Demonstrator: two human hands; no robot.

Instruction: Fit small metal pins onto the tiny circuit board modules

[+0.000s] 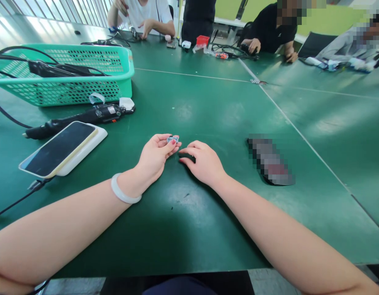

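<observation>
My left hand (157,153) is closed in a pinch on a small electronic part (172,139), bluish-grey with a black bit on top. It is too small to make out further. Just to the right, close to the green tabletop, is my right hand (204,162). Its thumb and index finger are curved with a dark gap between them, and nothing I can make out is in them. The two hands nearly meet at the fingertips without touching.
On the left are a green plastic basket (128,78) with black cabled tools, a black electric screwdriver (85,118), and a phone (60,147) on a white box (100,137). A dark blurred object (271,162) lies right. Other people sit across the table near a red container (202,40).
</observation>
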